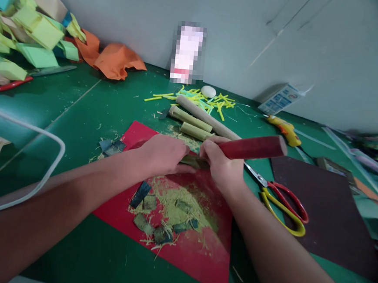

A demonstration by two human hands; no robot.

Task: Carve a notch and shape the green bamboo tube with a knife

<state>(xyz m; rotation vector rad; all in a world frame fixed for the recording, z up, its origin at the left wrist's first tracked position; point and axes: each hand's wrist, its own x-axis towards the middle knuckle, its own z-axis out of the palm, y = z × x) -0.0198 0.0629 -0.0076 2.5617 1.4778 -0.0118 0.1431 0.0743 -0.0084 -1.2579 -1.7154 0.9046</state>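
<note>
My left hand (166, 153) is closed around a short greenish bamboo-like piece (194, 161) above a red sheet (115, 205). Fingers of my right hand (223, 164) are wrapped round a tool with a thick red wooden handle (257, 147); its working end is hidden by my hands. Both hands are close together at the piece. Below them, dark green chips (149, 203) lie among pale sawdust and shavings (184, 202). Just beyond are two pale green bamboo-like lengths (194, 131) and a longer beige rod (207, 116).
Scissors (282, 205) with red and yellow handles lie right of my right hand, partly over a dark brown sheet (327, 209). A yellow glue gun (284, 130), a small box (282, 98) and yellow strips (223, 102) are farther back. Folded papers (37, 29) are piled left; a white cable (62, 149) loops nearby.
</note>
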